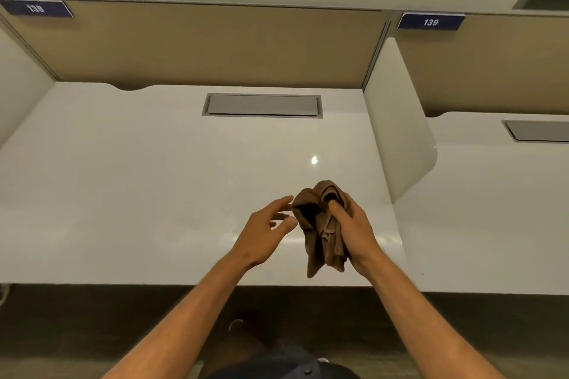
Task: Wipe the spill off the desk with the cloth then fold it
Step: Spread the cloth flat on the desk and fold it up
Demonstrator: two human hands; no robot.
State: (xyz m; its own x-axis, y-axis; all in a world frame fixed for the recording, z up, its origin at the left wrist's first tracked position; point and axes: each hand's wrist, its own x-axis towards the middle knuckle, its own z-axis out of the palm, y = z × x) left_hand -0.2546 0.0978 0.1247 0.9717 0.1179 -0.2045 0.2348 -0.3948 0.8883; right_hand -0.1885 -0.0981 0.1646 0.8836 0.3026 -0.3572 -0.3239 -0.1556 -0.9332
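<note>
Head view, looking down: a white bench (154,194) is seen beneath two bare forearms reaching forward. A crumpled brown cloth (320,231) is gripped in the right hand (351,231), the fingers and thumb curled round its bunched middle, so that it is held up above the bench with its loose ends hanging down. The left hand (264,231) is held just beside the cloth, on its left, with fingers spread and relaxed; the fingertips are nearly at the fabric, and whether they touch it cannot be told.

No spill can be made out on the bench around or ahead of the hands; only a bright lamp reflection (314,160) is seen beyond them. From this, the wiping is judged likely finished. The cloth is not yet folded at all, so the folding is judged to be what is left, with the left hand apparently placed to take an edge.
</note>
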